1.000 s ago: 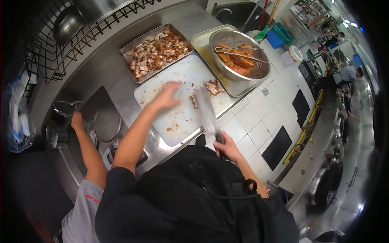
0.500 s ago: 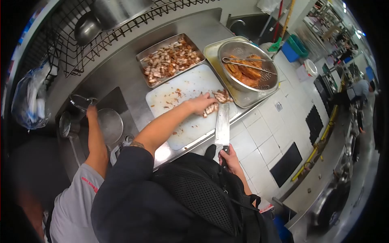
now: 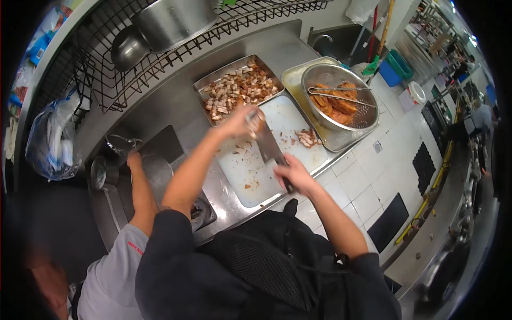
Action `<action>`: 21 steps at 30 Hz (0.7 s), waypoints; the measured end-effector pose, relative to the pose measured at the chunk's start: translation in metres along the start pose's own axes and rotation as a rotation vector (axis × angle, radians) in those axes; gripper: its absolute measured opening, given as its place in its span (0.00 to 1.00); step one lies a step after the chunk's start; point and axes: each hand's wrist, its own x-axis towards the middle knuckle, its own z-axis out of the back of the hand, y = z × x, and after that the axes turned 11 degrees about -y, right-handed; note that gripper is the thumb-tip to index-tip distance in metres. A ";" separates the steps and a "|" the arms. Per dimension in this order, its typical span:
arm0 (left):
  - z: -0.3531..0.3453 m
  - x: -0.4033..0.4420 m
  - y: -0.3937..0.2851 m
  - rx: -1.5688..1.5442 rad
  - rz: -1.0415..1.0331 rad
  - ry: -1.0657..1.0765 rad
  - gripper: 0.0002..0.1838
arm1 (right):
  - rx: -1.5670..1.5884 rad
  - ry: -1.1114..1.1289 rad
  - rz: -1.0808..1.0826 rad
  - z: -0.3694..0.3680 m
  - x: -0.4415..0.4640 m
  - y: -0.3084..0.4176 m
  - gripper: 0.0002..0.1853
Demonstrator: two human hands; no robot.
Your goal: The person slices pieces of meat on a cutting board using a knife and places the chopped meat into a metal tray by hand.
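Observation:
My right hand (image 3: 297,175) grips the handle of a cleaver (image 3: 268,145), its broad blade slanting up and left above the white cutting board (image 3: 248,178). My left hand (image 3: 238,124) is closed around chopped meat at the blade's far end, slightly blurred; the fingers hide most of these pieces. Just beyond that hand lies a metal tray (image 3: 198,95) filled with diced, browned meat (image 3: 240,89). A small heap of chopped meat (image 3: 308,138) remains on the board's right side, with brown crumbs scattered around.
A perforated colander (image 3: 369,111) holding large meat pieces (image 3: 336,106) and tongs (image 3: 341,89) rests on a tray (image 3: 332,143) at right. Another person's arm (image 3: 143,186) reaches over the sink at left. A wire rack (image 3: 160,64) with pots overhangs the back.
My left hand has moved from the board toward the metal tray with chopped meat. The cleaver has risen and swung up-left to meet it. The view has shifted slightly.

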 end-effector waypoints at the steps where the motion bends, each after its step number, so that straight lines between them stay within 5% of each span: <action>1: 0.001 0.018 0.051 -0.132 0.141 -0.116 0.50 | 0.089 0.051 -0.010 -0.013 0.017 0.021 0.14; 2: 0.040 0.012 0.008 0.153 0.067 -0.268 0.47 | 0.178 0.095 -0.024 -0.023 0.030 0.035 0.13; 5: 0.044 0.040 0.094 0.097 0.198 -0.698 0.28 | 0.229 0.004 -0.061 -0.036 0.043 0.034 0.12; 8: -0.013 0.011 0.087 0.162 0.293 -0.791 0.27 | 0.129 0.010 0.045 -0.014 0.001 0.000 0.14; 10: -0.079 -0.025 0.066 -0.157 0.131 -0.547 0.27 | 0.099 -0.084 -0.013 0.015 -0.042 -0.037 0.19; 12: -0.103 -0.039 0.002 -0.068 0.053 -0.272 0.29 | 0.110 -0.203 -0.050 0.045 -0.088 -0.077 0.30; 21: -0.166 0.067 -0.106 0.198 -0.196 0.246 0.47 | 0.270 -0.427 -0.046 0.118 -0.181 -0.140 0.26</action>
